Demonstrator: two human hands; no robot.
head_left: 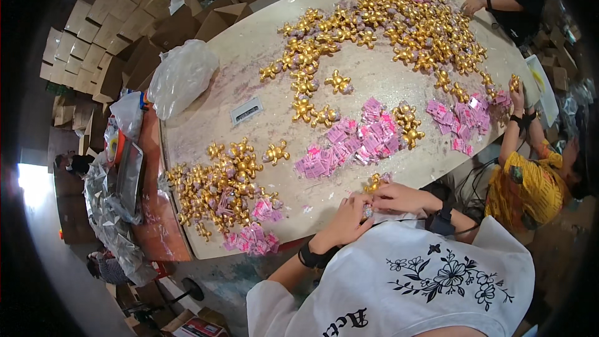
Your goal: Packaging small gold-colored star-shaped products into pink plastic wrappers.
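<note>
My left hand [347, 219] and my right hand [402, 198] meet at the table's near edge, fingers bent and pressed together. A small silvery, glittering piece [367, 211] shows between them; whatever else they hold is hidden. Just beyond my fingertips lies a shiny gold bear figure [375, 182], and I cannot tell whether they touch it. Farther in is a heap of pink printed packets [359, 140], with a few gold bears [407, 126] at its right side. To the left, a pile of gold bears [215, 181] spreads beside more pink packets [253, 238].
A large pale table [249, 140] carries a big mass of gold bears [424, 31] at the back. A clear plastic bag [182, 78] rests at the left edge. Cardboard boxes [93, 25] are stacked beyond. A person in yellow [527, 184] sits at my right, holding a bear.
</note>
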